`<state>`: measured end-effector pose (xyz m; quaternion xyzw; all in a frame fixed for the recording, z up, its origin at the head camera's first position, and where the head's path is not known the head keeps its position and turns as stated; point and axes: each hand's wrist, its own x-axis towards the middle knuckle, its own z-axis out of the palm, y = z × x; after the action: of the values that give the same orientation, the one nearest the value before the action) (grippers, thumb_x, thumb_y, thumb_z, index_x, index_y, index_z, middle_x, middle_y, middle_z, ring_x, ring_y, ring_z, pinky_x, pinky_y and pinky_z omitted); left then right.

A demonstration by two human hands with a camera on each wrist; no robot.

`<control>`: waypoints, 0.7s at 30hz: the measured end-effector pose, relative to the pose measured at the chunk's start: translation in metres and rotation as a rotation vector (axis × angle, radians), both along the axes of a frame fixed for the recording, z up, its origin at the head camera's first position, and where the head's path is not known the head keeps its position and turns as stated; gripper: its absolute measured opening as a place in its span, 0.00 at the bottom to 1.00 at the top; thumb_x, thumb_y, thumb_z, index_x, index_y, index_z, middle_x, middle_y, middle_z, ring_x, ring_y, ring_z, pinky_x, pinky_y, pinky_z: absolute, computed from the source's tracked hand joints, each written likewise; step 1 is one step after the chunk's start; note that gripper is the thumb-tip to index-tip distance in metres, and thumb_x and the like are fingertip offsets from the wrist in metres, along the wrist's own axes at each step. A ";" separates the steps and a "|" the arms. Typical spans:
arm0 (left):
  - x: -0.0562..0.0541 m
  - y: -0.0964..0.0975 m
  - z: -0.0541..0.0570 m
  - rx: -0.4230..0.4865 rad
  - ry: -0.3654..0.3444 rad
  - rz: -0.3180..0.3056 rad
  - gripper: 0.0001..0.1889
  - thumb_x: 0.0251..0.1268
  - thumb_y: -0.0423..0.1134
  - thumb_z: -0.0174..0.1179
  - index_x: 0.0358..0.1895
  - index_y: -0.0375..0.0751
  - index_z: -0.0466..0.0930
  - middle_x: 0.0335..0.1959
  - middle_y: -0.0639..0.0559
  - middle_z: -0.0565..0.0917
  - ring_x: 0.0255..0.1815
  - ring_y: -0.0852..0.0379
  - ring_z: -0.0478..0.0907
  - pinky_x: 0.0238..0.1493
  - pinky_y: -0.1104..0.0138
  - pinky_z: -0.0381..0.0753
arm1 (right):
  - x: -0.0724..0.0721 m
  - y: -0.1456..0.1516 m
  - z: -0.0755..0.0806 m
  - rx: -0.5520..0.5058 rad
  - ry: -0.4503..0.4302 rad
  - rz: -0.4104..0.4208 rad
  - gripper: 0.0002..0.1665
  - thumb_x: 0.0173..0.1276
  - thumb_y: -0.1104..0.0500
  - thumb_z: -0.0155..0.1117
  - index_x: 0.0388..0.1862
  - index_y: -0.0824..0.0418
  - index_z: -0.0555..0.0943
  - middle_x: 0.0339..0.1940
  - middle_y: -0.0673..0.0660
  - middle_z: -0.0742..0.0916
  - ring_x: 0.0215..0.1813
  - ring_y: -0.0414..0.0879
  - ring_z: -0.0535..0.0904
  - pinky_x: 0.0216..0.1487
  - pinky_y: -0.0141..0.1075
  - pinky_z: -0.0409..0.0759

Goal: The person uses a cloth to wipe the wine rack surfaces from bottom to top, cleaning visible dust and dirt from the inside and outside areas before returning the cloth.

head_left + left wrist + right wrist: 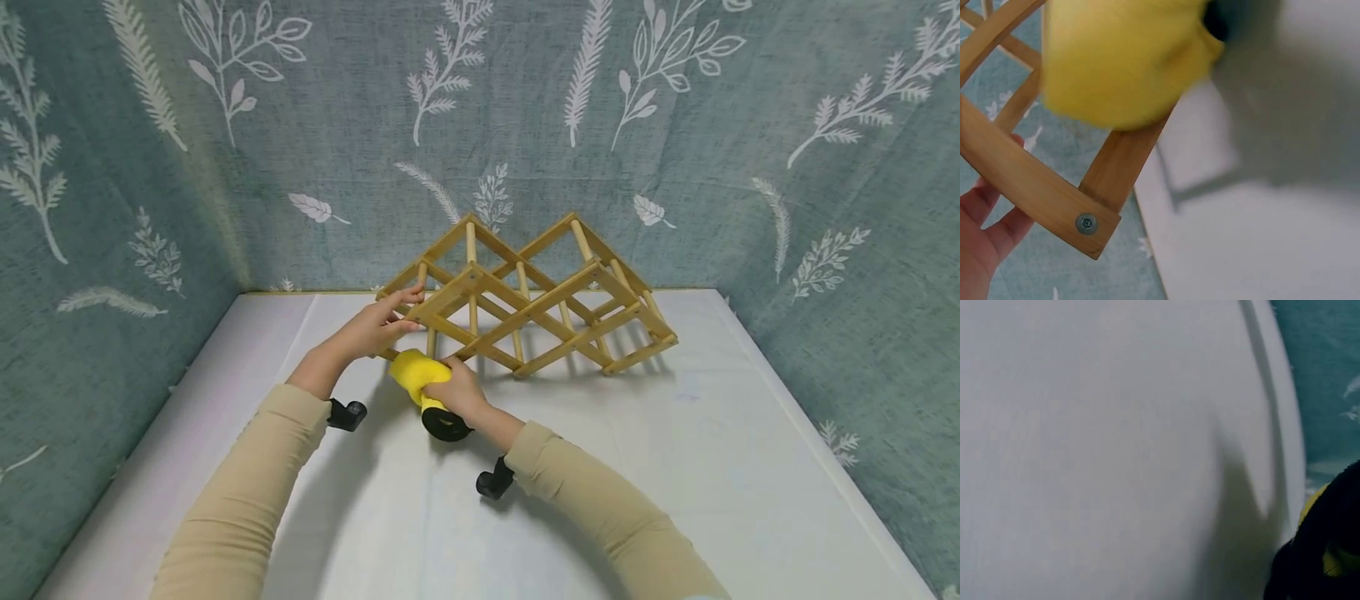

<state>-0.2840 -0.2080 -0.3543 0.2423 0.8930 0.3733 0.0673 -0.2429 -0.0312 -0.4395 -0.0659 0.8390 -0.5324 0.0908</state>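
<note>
A folding wooden wine rack (528, 317) stands at the back of the white table, its slats crossed into diamond openings. My left hand (375, 327) grips its left end, with fingers and thumb about a slat, and some fingertips pass behind the wood (1035, 169) in the left wrist view. In my right hand (461, 390) is a soft yellow thing with a round black end (411, 372), held tilted in front of the rack's left end. Its yellow end (1122, 69) covers part of a slat in the left wrist view. The right wrist view catches only its black end (1310, 562).
The white table (675, 483) reaches up to a blue-green curtain (360, 167) with white leaf prints, which also hangs at both sides. Black wrist cameras show beside the left sleeve (225, 492) and the right sleeve (607, 500).
</note>
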 end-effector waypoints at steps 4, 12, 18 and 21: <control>0.000 0.000 0.003 -0.011 -0.001 -0.010 0.26 0.67 0.47 0.50 0.66 0.45 0.61 0.73 0.55 0.52 0.49 0.45 0.71 0.49 0.54 0.72 | -0.003 0.018 0.015 -0.036 -0.021 -0.042 0.31 0.51 0.58 0.68 0.55 0.62 0.73 0.46 0.58 0.80 0.42 0.49 0.74 0.41 0.38 0.75; 0.001 -0.002 0.004 -0.047 0.024 -0.025 0.24 0.67 0.43 0.52 0.65 0.43 0.62 0.73 0.53 0.51 0.37 0.50 0.73 0.40 0.60 0.73 | -0.001 0.060 0.050 -0.029 -0.048 -0.053 0.30 0.54 0.56 0.67 0.56 0.59 0.71 0.47 0.59 0.78 0.42 0.51 0.75 0.38 0.38 0.76; -0.002 -0.001 0.004 -0.052 0.027 -0.028 0.23 0.67 0.39 0.52 0.64 0.43 0.62 0.74 0.53 0.50 0.35 0.50 0.74 0.38 0.60 0.73 | -0.004 0.098 0.080 -0.076 -0.043 -0.098 0.29 0.57 0.56 0.66 0.57 0.56 0.69 0.48 0.58 0.77 0.43 0.51 0.74 0.38 0.37 0.76; -0.003 0.000 0.004 -0.052 0.032 -0.033 0.24 0.67 0.38 0.53 0.65 0.43 0.62 0.74 0.53 0.50 0.35 0.50 0.74 0.38 0.60 0.74 | -0.002 0.115 0.094 -0.097 -0.029 -0.106 0.29 0.58 0.57 0.65 0.58 0.56 0.68 0.49 0.59 0.75 0.43 0.51 0.74 0.38 0.37 0.76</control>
<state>-0.2868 -0.2081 -0.3501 0.2610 0.8993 0.3447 0.0653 -0.2452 0.0839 -0.3457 -0.0179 0.8132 -0.5774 0.0712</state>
